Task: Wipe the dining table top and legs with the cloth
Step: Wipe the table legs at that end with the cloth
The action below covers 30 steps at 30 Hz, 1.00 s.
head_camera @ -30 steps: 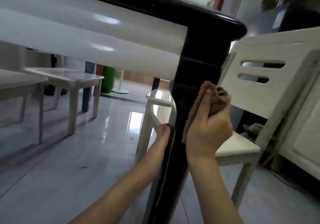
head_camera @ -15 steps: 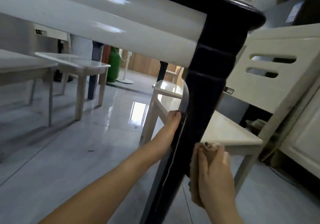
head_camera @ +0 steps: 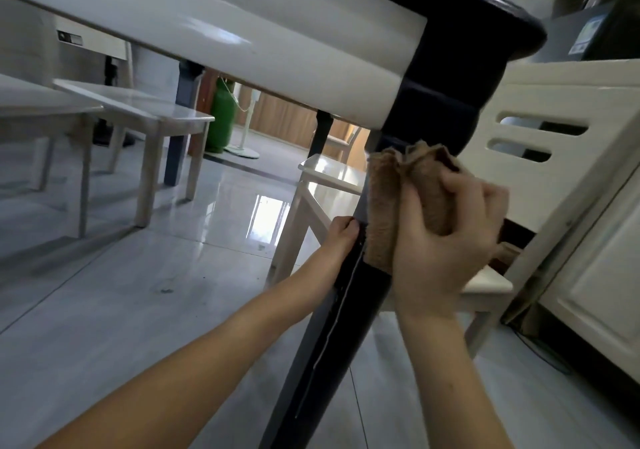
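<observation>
I am low down beside the dining table, looking at its dark leg and glossy white apron from below. My right hand grips a bunched brown cloth and presses it against the upper part of the leg. My left hand clasps the leg's left edge just beside the cloth, its fingers curled round behind. The tabletop's dark rim runs overhead.
A white slatted chair stands right behind the leg. White stools and another table leg are at the left, with a green cylinder further back. White cabinet doors line the right. The tiled floor is glossy.
My right hand has carried the cloth back up the leg from its lower position half a second ago. My left hand keeps its hold on the leg's edge.
</observation>
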Each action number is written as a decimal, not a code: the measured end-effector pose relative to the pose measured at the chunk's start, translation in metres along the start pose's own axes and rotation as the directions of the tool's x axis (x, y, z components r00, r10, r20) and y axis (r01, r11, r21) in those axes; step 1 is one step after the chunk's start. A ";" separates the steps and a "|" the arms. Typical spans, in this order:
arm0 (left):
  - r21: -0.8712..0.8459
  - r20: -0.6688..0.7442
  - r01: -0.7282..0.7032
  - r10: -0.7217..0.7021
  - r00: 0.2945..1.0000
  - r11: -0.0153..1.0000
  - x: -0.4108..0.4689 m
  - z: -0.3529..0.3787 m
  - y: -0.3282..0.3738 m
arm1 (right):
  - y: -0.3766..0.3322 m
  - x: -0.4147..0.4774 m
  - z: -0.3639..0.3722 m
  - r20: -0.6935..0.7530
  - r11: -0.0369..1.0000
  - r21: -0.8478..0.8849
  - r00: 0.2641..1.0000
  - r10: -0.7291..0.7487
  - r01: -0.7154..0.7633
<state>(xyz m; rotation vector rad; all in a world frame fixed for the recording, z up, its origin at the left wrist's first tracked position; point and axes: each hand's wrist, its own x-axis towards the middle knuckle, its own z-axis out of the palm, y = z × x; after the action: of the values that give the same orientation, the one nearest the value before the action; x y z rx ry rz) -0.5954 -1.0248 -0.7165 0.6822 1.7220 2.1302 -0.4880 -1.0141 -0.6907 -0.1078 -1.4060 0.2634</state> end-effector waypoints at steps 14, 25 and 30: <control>0.031 0.163 -0.149 0.142 0.976 0.988 0.004 -0.016 -0.007 | 0.011 -0.053 0.008 0.016 0.998 0.019 0.998 -0.065 0.065; -0.025 0.360 -0.066 0.071 0.930 0.997 0.013 -0.034 -0.046 | 0.001 -0.061 0.012 0.023 0.999 0.039 1.000 -0.014 0.013; -0.157 0.459 -0.068 0.134 0.878 0.985 -0.012 -0.041 -0.042 | 0.010 -0.054 0.018 -0.012 0.992 0.041 0.993 -0.118 0.119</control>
<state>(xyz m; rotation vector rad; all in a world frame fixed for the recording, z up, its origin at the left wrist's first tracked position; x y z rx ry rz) -0.6104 -1.0551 -0.7663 1.1574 1.2918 1.9133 -0.5140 -1.0193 -0.7416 0.0085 -1.3915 0.1932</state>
